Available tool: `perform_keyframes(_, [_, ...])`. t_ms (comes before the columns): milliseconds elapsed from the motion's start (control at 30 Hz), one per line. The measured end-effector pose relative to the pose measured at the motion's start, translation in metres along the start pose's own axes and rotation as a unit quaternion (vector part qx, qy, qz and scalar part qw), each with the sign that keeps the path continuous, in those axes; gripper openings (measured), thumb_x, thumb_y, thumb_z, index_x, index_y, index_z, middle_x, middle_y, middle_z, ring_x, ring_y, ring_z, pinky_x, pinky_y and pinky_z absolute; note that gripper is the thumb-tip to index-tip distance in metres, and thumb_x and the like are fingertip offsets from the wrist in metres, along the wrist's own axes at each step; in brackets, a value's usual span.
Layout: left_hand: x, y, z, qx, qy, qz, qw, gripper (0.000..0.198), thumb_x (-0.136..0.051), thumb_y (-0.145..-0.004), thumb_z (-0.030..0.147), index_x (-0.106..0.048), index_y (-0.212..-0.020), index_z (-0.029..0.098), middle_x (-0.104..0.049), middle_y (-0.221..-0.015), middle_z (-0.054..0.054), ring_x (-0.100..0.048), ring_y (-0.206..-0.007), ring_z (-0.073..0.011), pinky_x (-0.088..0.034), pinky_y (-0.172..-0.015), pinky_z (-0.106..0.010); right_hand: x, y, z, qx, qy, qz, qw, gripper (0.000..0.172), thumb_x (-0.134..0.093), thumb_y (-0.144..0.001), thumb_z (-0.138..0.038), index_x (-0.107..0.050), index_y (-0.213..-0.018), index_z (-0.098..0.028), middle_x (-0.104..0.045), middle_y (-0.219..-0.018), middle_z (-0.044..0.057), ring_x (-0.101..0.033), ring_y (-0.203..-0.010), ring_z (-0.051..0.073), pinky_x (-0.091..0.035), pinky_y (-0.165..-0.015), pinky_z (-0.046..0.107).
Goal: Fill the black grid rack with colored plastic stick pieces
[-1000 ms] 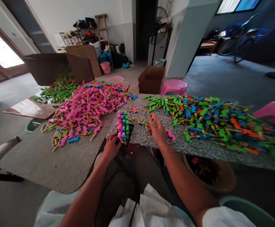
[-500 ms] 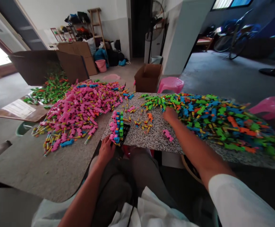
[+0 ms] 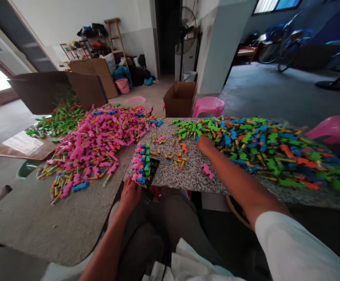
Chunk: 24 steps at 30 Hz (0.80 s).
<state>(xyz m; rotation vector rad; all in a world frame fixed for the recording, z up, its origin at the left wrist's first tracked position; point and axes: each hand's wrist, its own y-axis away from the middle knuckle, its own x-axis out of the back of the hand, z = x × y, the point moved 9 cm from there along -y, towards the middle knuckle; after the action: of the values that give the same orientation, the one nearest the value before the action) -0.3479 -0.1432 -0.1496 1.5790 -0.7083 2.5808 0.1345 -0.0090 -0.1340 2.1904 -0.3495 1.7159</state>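
Note:
My left hand (image 3: 130, 194) is closed on the near end of a black slotted tray (image 3: 154, 167). Rows of small pink, blue and green plastic pieces (image 3: 143, 163) stand upright along the tray's left part. At the left edge of a heap of green, blue and orange animal-shaped pieces (image 3: 262, 142), my right hand (image 3: 206, 144) reaches down with its fingers bent together. A bit of blue shows by its fingertips, but what they hold is hidden. Between the hands lie an orange piece (image 3: 184, 148), a pink piece (image 3: 207, 171) and several yellow-tipped sticks (image 3: 180, 161).
A large heap of pink pieces (image 3: 100, 130) covers much of the left table (image 3: 70, 230). Behind it, green pieces (image 3: 60, 119) spill from a cardboard box (image 3: 35, 91). Beyond the speckled tabletop (image 3: 170, 180) stand another box (image 3: 179, 103) and a pink stool (image 3: 208, 104).
The whole view has shifted slightly. My right hand has moved a little left along the heap's edge, and a blue bit now shows at its fingertips. My left hand stays at the tray.

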Motion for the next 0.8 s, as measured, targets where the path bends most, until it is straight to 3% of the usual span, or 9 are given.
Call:
perform_keyframes(200, [0.001, 0.004, -0.005, -0.003, 0.004, 0.023, 1.0, 0.03, -0.057, -0.098, 0.026, -0.071, -0.123, 0.02, -0.068, -0.134, -0.015, -0.058, -0.136, -0.0339, -0.052, -0.114, -0.055, -0.001, 0.023, -0.029, 0.102, -0.016, -0.018, 0.994, 0.029, -0.063, -0.096, -0.034, -0.078, -0.119, -0.023, -0.078, -0.12, 0.01, -0.071, -0.112, 0.025, -0.051, -0.096, 0.027])
perform_keyframes(333, [0.001, 0.005, -0.007, -0.008, 0.007, 0.03, 0.999, 0.03, -0.056, -0.098, 0.025, -0.071, -0.124, 0.02, -0.068, -0.135, -0.015, -0.058, -0.136, -0.0335, -0.052, -0.115, -0.056, 0.017, 0.01, -0.012, 0.035, -0.002, 0.004, 0.999, 0.039, -0.047, -0.101, -0.027, -0.077, -0.125, -0.015, -0.074, -0.127, 0.018, -0.07, -0.118, 0.03, -0.052, -0.097, 0.033])
perform_keyframes(467, [0.0, 0.005, -0.008, -0.007, 0.019, 0.024, 0.999, 0.031, -0.056, -0.098, 0.025, -0.071, -0.126, 0.02, -0.068, -0.134, -0.015, -0.059, -0.135, -0.0327, -0.052, -0.114, -0.055, 0.014, 0.002, 0.003, -0.045, 0.032, -0.046, 0.997, 0.041, -0.059, -0.093, -0.022, -0.076, -0.128, -0.01, -0.073, -0.128, 0.025, -0.071, -0.118, 0.036, -0.056, -0.097, 0.041])
perform_keyframes(600, [0.002, 0.004, -0.01, 0.002, 0.036, 0.017, 0.999, 0.033, -0.057, -0.098, 0.025, -0.07, -0.128, 0.021, -0.068, -0.136, -0.015, -0.06, -0.134, -0.0321, -0.053, -0.114, -0.055, 0.007, 0.01, -0.003, -0.043, 0.042, -0.071, 0.996, 0.04, -0.06, -0.092, -0.021, -0.076, -0.127, -0.01, -0.072, -0.129, 0.026, -0.07, -0.121, 0.038, -0.056, -0.099, 0.045])
perform_keyframes(800, [0.004, 0.002, -0.014, 0.014, 0.06, -0.012, 0.998, 0.036, -0.055, -0.097, 0.026, -0.07, -0.13, 0.022, -0.067, -0.142, -0.013, -0.059, -0.137, -0.03, -0.05, -0.117, -0.055, -0.004, 0.036, 0.002, -0.015, 0.054, -0.081, 0.995, 0.046, -0.063, -0.093, -0.041, -0.077, -0.125, -0.012, -0.071, -0.128, 0.027, -0.069, -0.119, 0.039, -0.055, -0.098, 0.048])
